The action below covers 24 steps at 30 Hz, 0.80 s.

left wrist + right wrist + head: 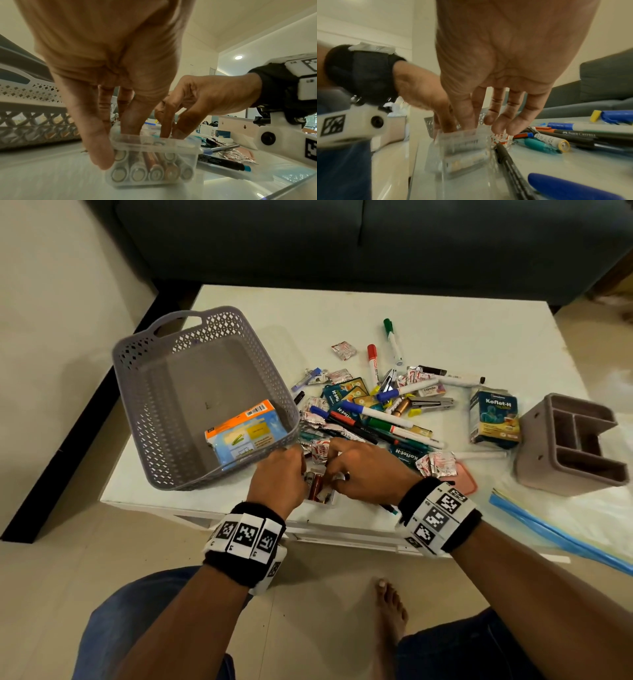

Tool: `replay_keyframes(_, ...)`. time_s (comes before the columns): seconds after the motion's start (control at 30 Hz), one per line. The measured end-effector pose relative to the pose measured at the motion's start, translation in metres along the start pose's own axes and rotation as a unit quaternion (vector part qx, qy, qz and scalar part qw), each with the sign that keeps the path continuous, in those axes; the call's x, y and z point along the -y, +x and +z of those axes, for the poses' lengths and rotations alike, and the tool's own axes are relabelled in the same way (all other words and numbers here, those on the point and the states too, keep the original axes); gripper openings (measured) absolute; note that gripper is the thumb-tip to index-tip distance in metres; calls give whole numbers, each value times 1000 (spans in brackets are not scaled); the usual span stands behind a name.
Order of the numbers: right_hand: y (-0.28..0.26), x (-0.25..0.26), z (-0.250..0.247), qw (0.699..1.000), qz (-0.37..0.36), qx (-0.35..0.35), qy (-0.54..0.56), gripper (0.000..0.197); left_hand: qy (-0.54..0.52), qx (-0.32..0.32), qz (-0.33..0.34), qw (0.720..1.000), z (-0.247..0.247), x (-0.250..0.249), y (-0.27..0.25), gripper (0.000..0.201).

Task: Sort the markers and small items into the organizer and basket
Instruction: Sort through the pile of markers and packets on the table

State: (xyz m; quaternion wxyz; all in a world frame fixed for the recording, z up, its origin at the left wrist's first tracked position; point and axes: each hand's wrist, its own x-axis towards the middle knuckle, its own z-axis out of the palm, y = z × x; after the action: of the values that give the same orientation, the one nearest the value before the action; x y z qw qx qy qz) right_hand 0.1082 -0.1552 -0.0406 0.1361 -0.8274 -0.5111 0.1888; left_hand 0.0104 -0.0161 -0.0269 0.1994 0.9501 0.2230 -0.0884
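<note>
Both hands meet at the near edge of the white table (445,313), over a small clear plastic box (152,161) packed with batteries lying on their sides. The left hand (279,474) clamps the box — little finger pressed on its near-left corner, other fingers reaching down at its far side. The right hand (366,470) has its fingertips (178,133) curled down at the box's right rim; whether they grip it or only touch it cannot be told.

The grey lattice basket (164,392) stands at the left of the table, just beside the left hand, and holds one orange-and-blue packet (245,429). The grey-pink organizer (575,440) stands at the right edge, well apart from the hands, its compartments open upward.

Between them lies the unsorted pile (373,409) — markers, pens, foil sachets, a stapler and teal cartons. A green-capped marker (392,340) lies farthest. A Koflet-H carton (495,419) stands just left of the organizer.
</note>
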Motion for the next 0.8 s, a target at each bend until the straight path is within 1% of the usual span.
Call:
replay_keyframes(0.03, 1, -4, -3, 999, 13, -10, 30, 16, -1, 5, 0, 1000, -1, 1, 0, 17)
replay_keyframes(0.07, 3, -10, -6, 997, 31, -40, 57, 15, -3, 11, 0, 1000, -4, 1, 1, 17)
replay_keyframes(0.1, 4, -17, -9, 992, 53, -85, 74, 14, -6, 17, -1, 1000, -6, 2, 1, 16)
replay_keyframes(0.17, 8, -31, -13, 979, 108, -164, 57, 15, -12, 24, -6, 1000, -10, 2, 3, 16)
replay_keyframes(0.2, 10, -36, -12, 974, 133, -180, 29, 15, -15, 23, -7, 1000, -11, 2, 3, 17)
replay_keyframes(0.23, 13, -39, -10, 972, 155, -175, -5, 17, -17, 18, -6, 1000, -12, 2, 3, 17)
replay_keyframes(0.3, 19, -39, -4, 971, 183, -137, -73, 20, -22, 4, -3, 1000, -13, 2, 2, 13)
replay_keyframes(0.33, 21, -38, 0, 970, 187, -126, -95, 22, -27, 0, -2, 1000, -14, 3, 1, 11)
replay_keyframes(0.4, 22, -37, 4, 967, 192, -124, -113, 22, -34, 3, -3, 999, -15, 5, 1, 13)
replay_keyframes(0.57, 28, -34, 1, 964, 206, -137, -98, 16, -56, 20, -15, 998, -21, 18, 4, 15)
replay_keyframes(0.63, 31, -31, 1, 966, 208, -134, -74, 16, -57, 17, 2, 998, -20, 20, 3, 13)
replay_keyframes(0.7, 32, -32, 1, 966, 216, -135, -40, 15, -35, 18, 26, 999, -17, 17, -1, 9)
replay_keyframes(0.8, 30, -33, -4, 965, 229, -126, -4, 16, -11, 30, 48, 998, -7, 10, -6, 16)
